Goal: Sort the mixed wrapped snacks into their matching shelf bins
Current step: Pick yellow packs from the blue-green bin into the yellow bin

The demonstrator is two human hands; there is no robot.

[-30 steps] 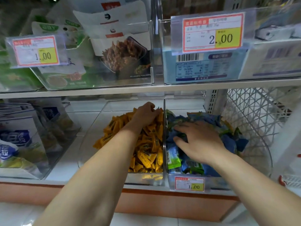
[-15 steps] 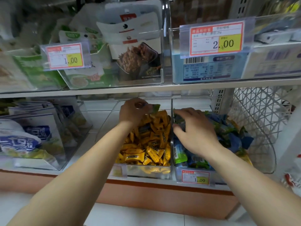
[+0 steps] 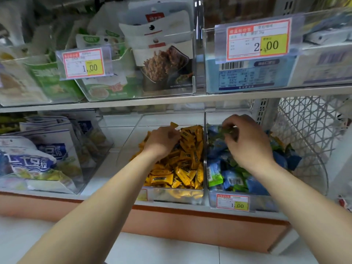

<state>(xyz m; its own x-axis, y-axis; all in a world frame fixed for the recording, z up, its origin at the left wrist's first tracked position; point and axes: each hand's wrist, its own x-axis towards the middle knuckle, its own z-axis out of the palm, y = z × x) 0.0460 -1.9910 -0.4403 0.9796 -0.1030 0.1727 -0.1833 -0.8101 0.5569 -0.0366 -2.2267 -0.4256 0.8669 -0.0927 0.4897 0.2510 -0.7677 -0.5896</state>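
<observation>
- Bins: 2 clear bins stand side by side on lower shelf. Yellow bin (image 3: 131, 138) = ref. landmark; it holds yellow snacks (image 3: 182, 168), all wrapped, piled loose.
- Blue/green bin (image 3: 266, 205): touches right wall of yellow bin. Holds mixed blue snacks (image 3: 215, 147) and green wrapped pcs.
- L hand (image 3: 162, 140): over rear half of yellow bin, palm down, fingers curled into the pile. 1 yellow wrapper (image 3: 174, 124) sticks up at the fingertips. Grip status: cannot tell, fingertips hidden.
- R hand (image 3: 247, 141): right of yellow bin, above rear of blue/green bin. Thumb + fingers curled, pinching 1 green snack (image 3: 227, 130) at top of the pile.
- Lower price tag (image 3: 232, 202), "1.00": on blue/green bin front, just right of yellow bin's front corner.
- Upper tags: "1.00" tag (image 3: 83, 63) above-left of yellow bin; "2.00" tag (image 3: 259, 40) above-right, both clipped to upper-shelf bins.
- Pouches (image 3: 38, 155), blue/white: in a separate clear bin left of yellow bin, w/ a strip of shelf between.
- Lattice basket (image 3: 308, 130), white: right of yellow bin, beyond blue/green bin.
</observation>
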